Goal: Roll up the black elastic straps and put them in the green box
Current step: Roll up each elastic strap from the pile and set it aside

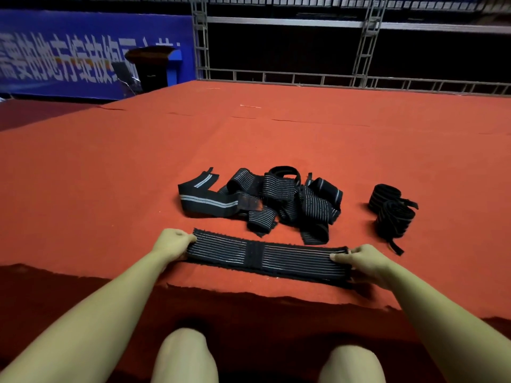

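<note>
Black striped strap (pixel 266 258) stretched flat between 2 hands at the near edge of the red cloth (pixel 110 167).
The left hand (pixel 172 244) and right hand (pixel 362 261) each pinch one end; a loose pile of straps (pixel 265 200) lies just beyond, with what look like 2 rolled straps (pixel 391 210) to its right.

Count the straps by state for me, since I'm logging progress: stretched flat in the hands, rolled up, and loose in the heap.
Strap stretched flat between the left hand and right hand: 1
Rolled-up straps set apart on the right: 2
Heap of loose straps: 1 tangle, individual straps too overlapped to count
Total: 3 countable straps plus the heap
</note>
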`<state>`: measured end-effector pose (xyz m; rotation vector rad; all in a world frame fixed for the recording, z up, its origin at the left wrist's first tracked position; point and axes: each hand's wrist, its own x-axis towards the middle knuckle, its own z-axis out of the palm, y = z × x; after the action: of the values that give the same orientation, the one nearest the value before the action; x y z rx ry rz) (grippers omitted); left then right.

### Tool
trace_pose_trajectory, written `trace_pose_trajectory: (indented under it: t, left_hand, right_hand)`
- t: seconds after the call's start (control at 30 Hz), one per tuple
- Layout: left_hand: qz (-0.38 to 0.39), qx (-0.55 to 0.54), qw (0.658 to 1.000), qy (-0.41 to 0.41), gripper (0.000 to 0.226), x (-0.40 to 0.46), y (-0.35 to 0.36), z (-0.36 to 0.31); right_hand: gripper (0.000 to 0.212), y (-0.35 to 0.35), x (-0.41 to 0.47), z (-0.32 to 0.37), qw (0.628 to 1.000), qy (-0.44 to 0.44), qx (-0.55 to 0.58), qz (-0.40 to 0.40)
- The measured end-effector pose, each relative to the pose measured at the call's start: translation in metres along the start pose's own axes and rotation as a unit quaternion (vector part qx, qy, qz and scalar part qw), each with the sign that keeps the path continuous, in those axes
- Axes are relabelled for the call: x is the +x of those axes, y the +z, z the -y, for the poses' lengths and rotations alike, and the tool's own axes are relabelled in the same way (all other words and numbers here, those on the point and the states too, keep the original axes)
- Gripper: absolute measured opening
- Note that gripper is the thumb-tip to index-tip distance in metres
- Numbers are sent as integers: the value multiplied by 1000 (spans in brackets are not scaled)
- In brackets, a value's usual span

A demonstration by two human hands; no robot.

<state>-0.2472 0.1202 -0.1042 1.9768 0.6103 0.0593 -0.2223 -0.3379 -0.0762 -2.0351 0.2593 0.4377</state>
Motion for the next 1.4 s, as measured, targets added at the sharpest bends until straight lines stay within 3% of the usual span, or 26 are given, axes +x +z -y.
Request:
trace_pose_trajectory:
  t: [0.07,0.17,0.27,0.47,0.67,0.87,0.97,1.07,1.17,1.27,1.4]
  left_hand:
    - [-4,3,1000,4,17,-2,1,2]
    - [-15,17,1000,14,11,-7,0,5]
    - [-12,7,999,30,9,-10,-1,9]
    - [-48,29,995,84,10,-7,6,22]
    - [-110,61,984,124,10,-15,13,28]
    - [-145,96,972,157,7,-19,19,34]
    - [-165,139,945,244,23,-23,23,42]
    - [-93,268,898,335,55,-27,25,47]
    - [-5,392,863,319,78,-24,25,44]
    - [26,437,859,266,87,-23,25,40]
    - [41,459,857,232,77,-23,26,35]
  right_hand:
    - [48,2,1,-5,1000,-6,-10,-11]
    - [36,5,0,-10,999,-20,-34,-30]
    - [47,9,1,-16,997,-44,-42,-56]
    - [43,17,-1,-32,990,-81,-28,-114]
    - [33,30,-1,-46,957,-151,-84,-234]
    - [26,35,-1,-50,945,-170,-66,-270]
    - [33,42,-6,-56,913,-243,-110,-310]
    - [44,48,-8,-61,873,-316,-259,-267]
    - [72,49,-2,-58,848,-284,-421,-150]
    - [95,49,2,-54,861,-235,-441,-99]
    - [95,49,0,-51,867,-221,-435,-102]
